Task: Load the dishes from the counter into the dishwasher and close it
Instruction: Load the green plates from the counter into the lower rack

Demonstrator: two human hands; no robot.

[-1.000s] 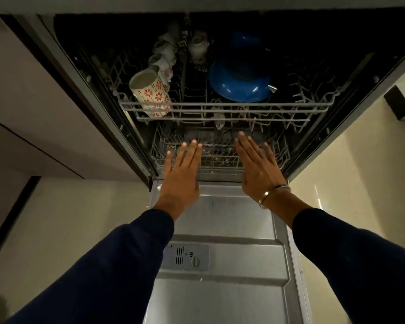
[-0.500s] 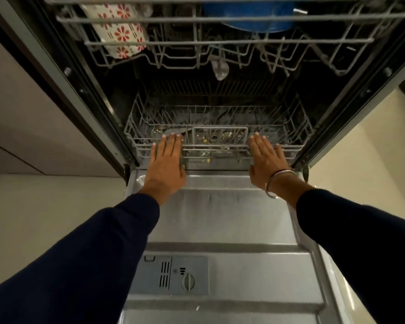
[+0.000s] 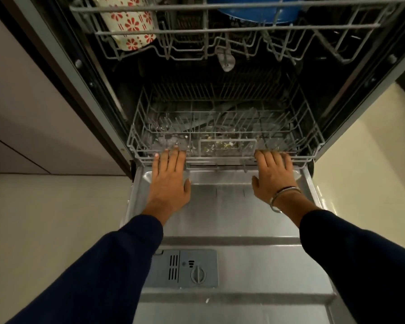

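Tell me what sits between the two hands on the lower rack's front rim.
In the head view, the rack's wire handle loop sits between the left hand and right hand.

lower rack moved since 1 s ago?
Cannot tell. The camera dipped, so the whole view shifted. The lower rack front sits at the tub's edge above the door, as before.

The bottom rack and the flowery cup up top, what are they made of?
The bottom rack looks like metal wire with a pale grey coating: thin bars in a grid, matte rather than shiny. The flowery cup looks like glazed ceramic: a smooth cream wall with printed red flowers, though plastic can't be ruled out.
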